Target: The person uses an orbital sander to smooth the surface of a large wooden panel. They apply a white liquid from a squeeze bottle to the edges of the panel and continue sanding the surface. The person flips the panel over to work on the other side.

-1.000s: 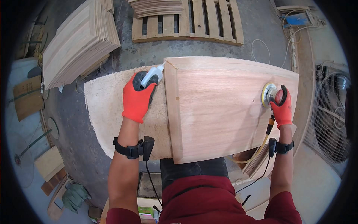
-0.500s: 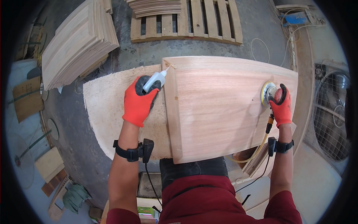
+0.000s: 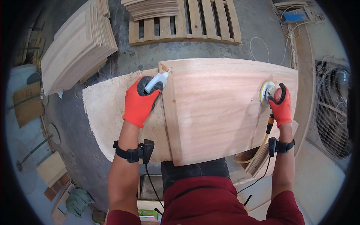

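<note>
A pale wooden panel [image 3: 213, 112] with a raised frame edge lies in front of me, partly over a rough light board [image 3: 112, 101]. My left hand [image 3: 140, 103], in a red and black glove, is closed around a small translucent glue bottle [image 3: 156, 82]. The bottle's thin nozzle points at the panel's far left corner, where a brownish mark shows at the joint. My right hand [image 3: 281, 105], gloved alike, grips a round air sander [image 3: 268, 93] near the panel's right end. Its pad is tipped on edge; whether it touches the wood I cannot tell.
A yellowish air hose [image 3: 258, 150] runs from the sander down past the panel's near edge. Stacked panels [image 3: 80, 45] stand at the far left, and a wooden pallet [image 3: 183, 35] bears more boards. A large caged fan [image 3: 332, 108] is at the right.
The panel's far left corner appears slightly lower and further left in view, as do the pallet and stacks. Both hands keep their holds, with the nozzle still at the corner.
</note>
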`<state>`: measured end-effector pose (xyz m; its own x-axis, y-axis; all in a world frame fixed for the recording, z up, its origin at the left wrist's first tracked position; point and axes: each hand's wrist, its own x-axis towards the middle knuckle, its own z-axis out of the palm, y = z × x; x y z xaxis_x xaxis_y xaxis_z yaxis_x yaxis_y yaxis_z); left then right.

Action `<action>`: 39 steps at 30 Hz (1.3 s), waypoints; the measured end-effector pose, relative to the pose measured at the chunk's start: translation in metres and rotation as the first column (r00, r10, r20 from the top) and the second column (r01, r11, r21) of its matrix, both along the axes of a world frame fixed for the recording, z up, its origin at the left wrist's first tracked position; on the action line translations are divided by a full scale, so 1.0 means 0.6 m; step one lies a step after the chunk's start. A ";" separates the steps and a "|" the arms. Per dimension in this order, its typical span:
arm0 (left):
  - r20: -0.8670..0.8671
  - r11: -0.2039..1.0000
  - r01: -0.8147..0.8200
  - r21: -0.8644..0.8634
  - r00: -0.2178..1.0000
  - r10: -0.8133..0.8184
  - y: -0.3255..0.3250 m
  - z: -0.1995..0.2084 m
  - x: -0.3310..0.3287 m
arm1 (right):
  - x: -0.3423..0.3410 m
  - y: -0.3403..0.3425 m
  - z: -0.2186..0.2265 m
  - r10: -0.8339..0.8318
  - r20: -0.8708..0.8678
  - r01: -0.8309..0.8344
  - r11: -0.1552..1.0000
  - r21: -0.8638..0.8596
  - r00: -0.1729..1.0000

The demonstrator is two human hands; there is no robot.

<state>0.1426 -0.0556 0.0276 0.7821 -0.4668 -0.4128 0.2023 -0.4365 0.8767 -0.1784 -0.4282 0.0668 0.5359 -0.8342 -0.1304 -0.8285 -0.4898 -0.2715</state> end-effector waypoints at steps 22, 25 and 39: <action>0.114 0.996 0.086 0.030 0.990 -0.089 0.032 -0.023 0.000 | -0.005 -0.004 -0.004 0.007 0.015 -0.007 1.000 0.005 1.000; -0.097 0.993 0.087 0.081 0.992 -0.079 0.027 0.002 -0.003 | -0.007 -0.004 -0.004 0.023 0.023 -0.022 1.000 -0.011 0.999; 0.052 0.977 0.200 0.072 0.978 -0.204 0.089 -0.007 -0.050 | -0.012 -0.010 -0.010 0.044 0.009 -0.044 0.999 -0.027 0.999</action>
<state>0.1129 -0.0024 0.0236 0.6981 -0.5913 -0.4038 0.0528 -0.5199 0.8526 -0.1855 -0.4342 0.0611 0.5732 -0.8128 -0.1035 -0.8034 -0.5328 -0.2658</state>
